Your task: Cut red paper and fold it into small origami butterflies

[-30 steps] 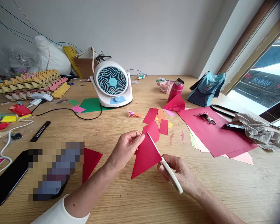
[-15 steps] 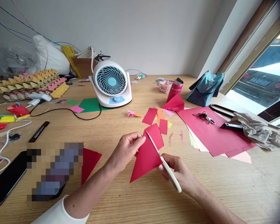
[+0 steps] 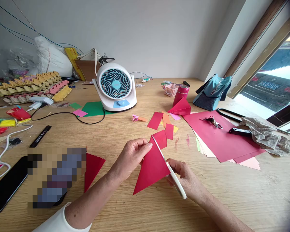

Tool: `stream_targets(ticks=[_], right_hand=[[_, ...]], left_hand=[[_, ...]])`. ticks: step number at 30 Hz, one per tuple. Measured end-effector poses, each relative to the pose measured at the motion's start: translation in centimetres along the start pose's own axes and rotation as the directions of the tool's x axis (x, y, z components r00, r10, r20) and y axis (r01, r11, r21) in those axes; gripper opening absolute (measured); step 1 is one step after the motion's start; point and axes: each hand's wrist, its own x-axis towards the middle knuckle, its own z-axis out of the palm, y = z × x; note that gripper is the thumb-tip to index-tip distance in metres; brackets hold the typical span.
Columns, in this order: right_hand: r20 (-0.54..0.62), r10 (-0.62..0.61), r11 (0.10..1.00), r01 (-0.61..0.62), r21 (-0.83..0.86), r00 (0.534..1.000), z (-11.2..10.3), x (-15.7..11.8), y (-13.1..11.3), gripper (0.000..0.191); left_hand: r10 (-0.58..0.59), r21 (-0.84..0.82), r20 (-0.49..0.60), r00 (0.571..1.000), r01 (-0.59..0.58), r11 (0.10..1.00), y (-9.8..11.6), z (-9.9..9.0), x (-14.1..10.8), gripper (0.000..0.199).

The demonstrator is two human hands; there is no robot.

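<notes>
Between thumb and fingers, my left hand pinches the upper left edge of a piece of red paper. My right hand is closed around the white handles of the scissors. Their blades lie across the paper, running up toward my left thumb. Beyond the blades a strip of the red paper bends down and away; whether it is fully severed I cannot tell. Smaller red pieces lie just past it on the table. A red paper triangle rests left of my left forearm.
A white and blue fan stands at the back. Large red sheets with keys on top lie to the right, near a blue bag. A pink can stands behind a folded red piece. A black phone-like slab lies left.
The scissors have closed further along the paper, and the strip beyond the blades has dropped away. The lower corner of the paper has swung slightly down. My hands have barely moved.
</notes>
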Motion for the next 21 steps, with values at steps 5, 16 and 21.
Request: stream_targets(ticks=[5,16,21], right_hand=[[-0.016,0.000,1.000,0.000,0.011,1.000,0.10,0.07,-0.20,0.019],[-0.019,-0.004,1.000,0.004,-0.011,1.000,0.07,0.08,-0.26,0.023],[-0.057,0.037,0.999,-0.037,-0.002,0.998,-0.21,0.34,-0.17,0.033]], left_hand=[[0.008,0.048,0.002,1.000,-0.009,0.999,-0.28,0.12,-0.05,0.042],[0.016,0.032,0.003,1.000,-0.016,0.999,-0.32,0.27,0.07,0.043],[-0.022,-0.004,-0.004,1.000,0.022,1.000,-0.73,0.15,0.40,0.044]])
